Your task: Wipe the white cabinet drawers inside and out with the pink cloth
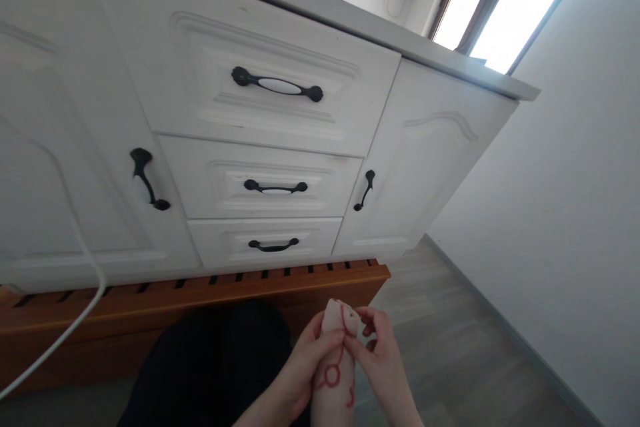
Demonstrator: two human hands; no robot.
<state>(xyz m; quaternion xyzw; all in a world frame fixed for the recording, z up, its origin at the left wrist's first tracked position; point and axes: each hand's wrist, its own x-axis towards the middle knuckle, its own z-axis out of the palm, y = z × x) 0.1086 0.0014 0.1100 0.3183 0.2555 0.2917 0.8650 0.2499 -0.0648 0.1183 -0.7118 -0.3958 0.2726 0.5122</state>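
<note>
A pale pink, roll-shaped soft thing with red line patterns, one of them a ring, stands up from the bottom edge of the view. It looks like rolled cloth, though its exact kind is unclear. My left hand wraps its left side, the thumb pressed across the front. On the other side my right hand is closed, thumb and fingers pinching the roll near its upper end. The two thumbs nearly meet there. The roll's lower end is cut off by the frame.
Black-clothed legs are left of my hands. Ahead stands a white cabinet with drawers, doors and black handles. A slatted wooden ledge runs along its foot. A white cable hangs at left; grey floor and a wall lie right.
</note>
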